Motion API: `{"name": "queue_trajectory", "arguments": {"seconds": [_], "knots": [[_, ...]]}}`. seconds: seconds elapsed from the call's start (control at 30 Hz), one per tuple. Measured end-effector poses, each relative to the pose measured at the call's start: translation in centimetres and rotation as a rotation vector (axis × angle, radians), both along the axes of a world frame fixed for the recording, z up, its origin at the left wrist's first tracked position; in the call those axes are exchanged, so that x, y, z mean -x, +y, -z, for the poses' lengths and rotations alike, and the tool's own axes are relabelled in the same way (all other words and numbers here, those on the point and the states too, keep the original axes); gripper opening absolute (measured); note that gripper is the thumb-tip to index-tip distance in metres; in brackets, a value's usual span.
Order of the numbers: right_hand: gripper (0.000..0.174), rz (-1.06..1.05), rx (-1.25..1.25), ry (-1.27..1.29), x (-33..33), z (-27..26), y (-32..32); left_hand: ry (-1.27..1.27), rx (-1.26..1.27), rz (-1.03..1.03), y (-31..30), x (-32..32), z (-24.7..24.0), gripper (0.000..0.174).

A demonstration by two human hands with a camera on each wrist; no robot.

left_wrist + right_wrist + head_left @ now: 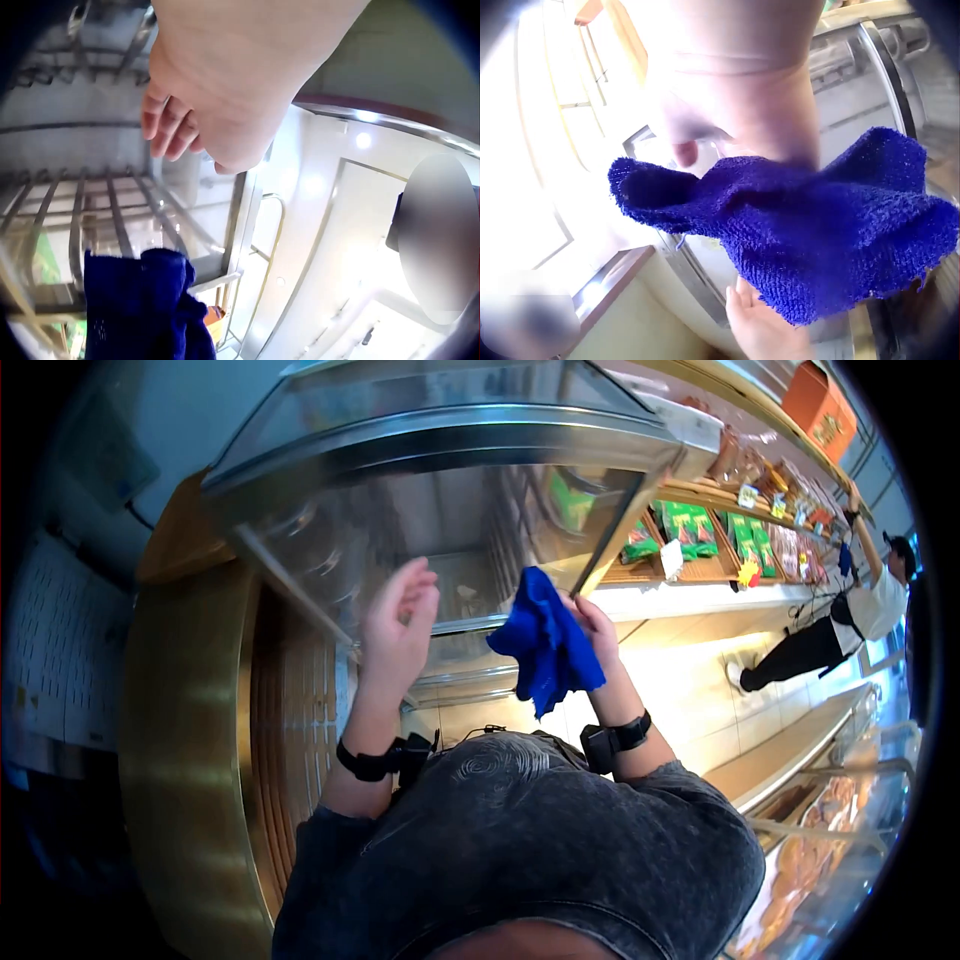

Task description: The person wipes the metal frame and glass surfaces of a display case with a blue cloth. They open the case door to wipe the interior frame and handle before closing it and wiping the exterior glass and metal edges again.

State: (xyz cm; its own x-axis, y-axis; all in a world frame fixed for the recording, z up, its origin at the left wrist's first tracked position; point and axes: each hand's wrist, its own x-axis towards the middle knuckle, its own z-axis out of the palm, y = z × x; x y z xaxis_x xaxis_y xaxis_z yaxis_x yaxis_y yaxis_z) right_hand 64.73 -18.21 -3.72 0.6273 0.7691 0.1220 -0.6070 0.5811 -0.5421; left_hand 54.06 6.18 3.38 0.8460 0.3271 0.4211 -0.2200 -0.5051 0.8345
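A crumpled blue cloth (548,645) hangs from my right hand (598,635), whose fingers grip it from behind; in the right wrist view the cloth (802,225) covers most of those fingers. My left hand (402,615) is raised to the left of the cloth, apart from it, fingers loosely bent and holding nothing. In the left wrist view the left hand (217,97) is above the cloth (142,300). Both hands are before a metal-framed glass cabinet (440,445) with wire racks inside its side walls.
A wooden-sided counter with slatted racks (290,730) stands at the left. Shelves of packaged goods (690,530) run along the right, with a person (850,620) reaching up beside them. Trays of baked goods (810,840) lie at the lower right.
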Motion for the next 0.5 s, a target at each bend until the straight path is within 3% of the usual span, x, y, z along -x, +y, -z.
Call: {"name": "queue_trajectory", "arguments": {"seconds": [0.07, 0.1, 0.17, 0.23, 0.33, 0.4, 0.5], "knots": [[0.071, -0.057, -0.065, 0.121, 0.7, -0.3, -0.6, 0.159, 0.414, 0.242, -3.0, -0.9, 2.7, 0.037], [0.072, -0.073, -0.104, 0.111, 0.9, -0.4, -0.8, 0.18, 0.407, 0.246, -3.9, -1.3, 3.8, 0.037], [0.073, -0.09, -0.143, 0.131, 0.9, 0.4, -1.6, 0.231, 0.593, 0.534, -5.4, -1.2, 5.5, 0.039], [0.071, -0.2, -0.242, 0.048, 0.7, 1.7, -2.5, 0.322, 0.6, 0.544, -6.1, -1.0, 6.1, 0.036], [0.068, -0.182, -0.166, 0.057, 1.4, 0.6, -4.0, 0.404, 0.638, 0.544, -6.9, -0.8, 6.0, 0.026], [0.062, -0.197, -0.16, 0.095, 1.3, 0.3, -5.0, 0.389, 0.63, 0.382, -7.8, -0.5, 5.0, 0.019], [0.059, -0.109, 0.002, 0.055, 1.1, 0.2, -5.9, 0.353, 0.599, 0.319, -8.3, 0.0, 4.9, 0.011]]}}
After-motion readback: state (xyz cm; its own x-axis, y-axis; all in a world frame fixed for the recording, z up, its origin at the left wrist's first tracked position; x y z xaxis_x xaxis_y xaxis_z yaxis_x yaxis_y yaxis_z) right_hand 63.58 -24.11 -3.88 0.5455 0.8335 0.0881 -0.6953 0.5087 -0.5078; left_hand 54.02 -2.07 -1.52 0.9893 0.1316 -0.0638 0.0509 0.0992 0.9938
